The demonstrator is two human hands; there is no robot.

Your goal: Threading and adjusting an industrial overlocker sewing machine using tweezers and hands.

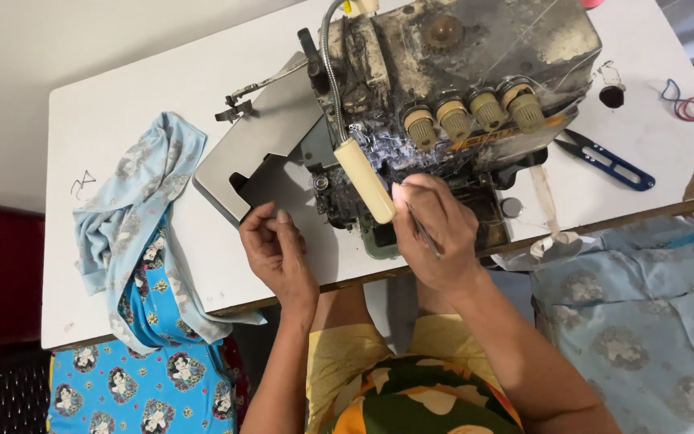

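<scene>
Nearest to us, our right hand (pixel 435 233) is pinched narrow around thin metal tweezers (pixel 425 233), its fingertips up against the front of the worn overlock sewing machine (pixel 451 88). Just left of that hand a cream-coloured lamp head (pixel 365 181) on a flexible neck hangs down, touching the knuckles. Our left hand (pixel 279 249) sits loosely curled, fingers bent inward and holding nothing we can make out, at the edge of the machine's grey swung-out plate (pixel 263 133). Well left of the left hand, a pale blue printed cloth (pixel 142 225) drapes over the edge of the white table (pixel 122 88). Beyond and right of the right hand lie blue thread snips (pixel 608 161).
</scene>
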